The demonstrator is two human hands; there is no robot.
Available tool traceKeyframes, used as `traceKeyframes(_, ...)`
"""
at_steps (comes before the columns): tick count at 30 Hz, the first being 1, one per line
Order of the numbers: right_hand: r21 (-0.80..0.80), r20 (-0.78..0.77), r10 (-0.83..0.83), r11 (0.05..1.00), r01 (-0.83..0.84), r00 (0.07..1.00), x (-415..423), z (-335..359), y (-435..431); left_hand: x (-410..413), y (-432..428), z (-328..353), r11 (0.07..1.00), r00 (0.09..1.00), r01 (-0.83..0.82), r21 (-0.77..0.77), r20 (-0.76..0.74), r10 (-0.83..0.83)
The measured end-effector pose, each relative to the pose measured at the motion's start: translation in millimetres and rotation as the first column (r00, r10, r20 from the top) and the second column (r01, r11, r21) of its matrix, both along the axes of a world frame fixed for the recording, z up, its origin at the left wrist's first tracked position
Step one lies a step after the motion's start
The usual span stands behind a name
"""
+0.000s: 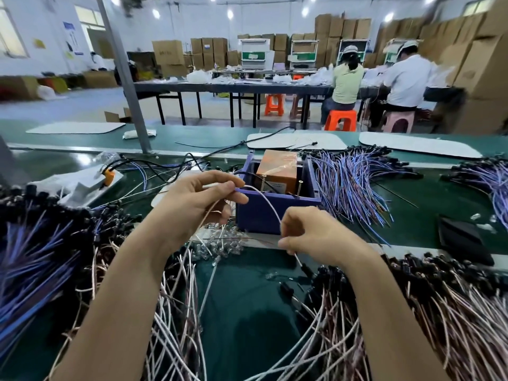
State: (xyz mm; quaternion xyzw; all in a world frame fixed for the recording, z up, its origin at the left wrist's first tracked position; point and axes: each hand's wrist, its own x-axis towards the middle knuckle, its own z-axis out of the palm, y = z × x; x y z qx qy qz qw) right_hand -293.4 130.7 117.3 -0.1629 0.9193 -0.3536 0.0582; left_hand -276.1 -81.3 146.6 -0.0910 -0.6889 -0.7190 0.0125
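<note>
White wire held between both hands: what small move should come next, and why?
Probably the left hand eases the tip of the white wire forward into the blue box: it pinches that end right at the box's rim, while the right hand pinches the wire lower down, steadying it.

This is a factory assembly hall: wire bundles (354, 185) are lying along a green conveyor counter (192, 138), workers (347, 81) are sitting on stools (341, 119), and cardboard boxes (481, 64) are standing stacked.

Left hand (192, 204) and right hand (313, 235) are bare.
</note>
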Motion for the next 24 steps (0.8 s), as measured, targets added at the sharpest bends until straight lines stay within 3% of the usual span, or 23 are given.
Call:
traceKeyframes(3, 0.061, 0.042, 0.147, 0.987, -0.149, 0.988, 0, -16, -32, 0, -4, -2, 0.995, 0.996, 0.084, -0.054, 0.008, -0.084)
traceKeyframes(5, 0.192, 0.067, 0.19, 0.961, -0.2, 0.979, -3, -32, -47, 1, -7, -4, 0.989, 0.991, 0.133, -0.068, 0.007, -0.133)
traceKeyframes(8, 0.319, 0.084, 0.171, 0.929, -0.189, 0.982, -11, -52, -51, 1, -12, -3, 0.983, 0.985, 0.172, -0.059, -0.017, -0.174)
traceKeyframes(11, 0.331, 0.052, 0.126, 0.934, -0.136, 0.991, -13, -61, -51, 1, -18, -2, 0.986, 0.985, 0.163, -0.036, -0.058, -0.165)
traceKeyframes(17, 0.328, 0.011, 0.113, 0.938, -0.11, 0.994, -13, -65, -51, -5, -32, 2, 0.962, 0.983, -0.179, 0.206, -0.011, 0.186)
traceKeyframes(21, 0.407, 0.081, 0.129, 0.901, -0.151, 0.988, -14, -64, -53, -4, -52, 4, 0.821, 0.881, -0.459, 0.34, 0.06, 0.469)
traceKeyframes(24, 0.458, 0.141, 0.134, 0.87, -0.184, 0.981, -11, -62, -52, -1, -69, 3, 0.701, 0.793, -0.572, 0.426, 0.07, 0.605)
